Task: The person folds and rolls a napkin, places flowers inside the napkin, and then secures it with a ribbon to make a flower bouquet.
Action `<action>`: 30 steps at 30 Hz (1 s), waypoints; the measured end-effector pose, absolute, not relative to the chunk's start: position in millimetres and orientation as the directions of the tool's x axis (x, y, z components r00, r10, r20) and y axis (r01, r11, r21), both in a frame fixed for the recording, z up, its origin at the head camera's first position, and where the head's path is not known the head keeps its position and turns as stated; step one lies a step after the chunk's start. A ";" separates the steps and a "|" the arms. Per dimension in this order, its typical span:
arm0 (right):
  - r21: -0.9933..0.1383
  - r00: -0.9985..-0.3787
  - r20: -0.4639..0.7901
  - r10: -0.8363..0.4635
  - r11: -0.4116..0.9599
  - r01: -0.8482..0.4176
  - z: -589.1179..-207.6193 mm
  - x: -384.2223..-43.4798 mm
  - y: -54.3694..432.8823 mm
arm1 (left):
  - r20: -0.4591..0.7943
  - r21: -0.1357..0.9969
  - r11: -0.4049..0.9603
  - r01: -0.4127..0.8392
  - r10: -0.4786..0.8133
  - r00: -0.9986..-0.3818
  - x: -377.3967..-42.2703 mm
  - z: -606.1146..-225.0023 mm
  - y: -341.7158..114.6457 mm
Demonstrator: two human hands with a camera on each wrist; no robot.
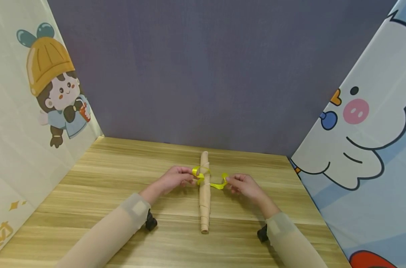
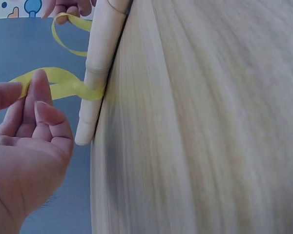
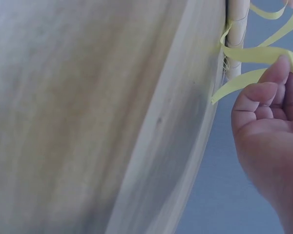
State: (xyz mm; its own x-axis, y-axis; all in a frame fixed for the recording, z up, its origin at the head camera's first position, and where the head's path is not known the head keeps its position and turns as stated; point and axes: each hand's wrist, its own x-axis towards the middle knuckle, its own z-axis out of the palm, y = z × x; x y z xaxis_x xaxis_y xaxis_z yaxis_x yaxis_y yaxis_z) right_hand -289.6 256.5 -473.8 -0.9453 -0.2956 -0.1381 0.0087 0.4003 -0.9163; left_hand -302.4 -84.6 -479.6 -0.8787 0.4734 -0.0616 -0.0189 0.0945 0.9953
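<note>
A beige rolled-up sheet point(image 1: 205, 203), long and narrow, lies on the table pointing away from me. Yellow ribbon point(image 1: 217, 185) passes around its upper half, with a strand out to each side. On the left, my left hand point(image 1: 176, 176) pinches one part of the ribbon between thumb and fingertip; the left wrist view shows that ribbon point(image 2: 63, 80) running to the roll point(image 2: 98, 58). Across the roll, my right hand point(image 1: 246, 186) pinches the other part. A loose tail of ribbon point(image 3: 239, 87) hangs below those fingers in the right wrist view.
The wood-grain table point(image 1: 122, 238) extends around the roll. A dark grey panel point(image 1: 189, 74) rises behind its far edge. Printed cloth walls stand on the left point(image 1: 12, 130) and on the right point(image 1: 380, 156).
</note>
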 end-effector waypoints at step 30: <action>-0.939 -0.957 -0.043 -0.288 0.339 -0.060 -470.1 -288.6 255.2 | 0.070 0.946 0.281 0.163 0.313 -0.947 -299.1 -476.9 -71.0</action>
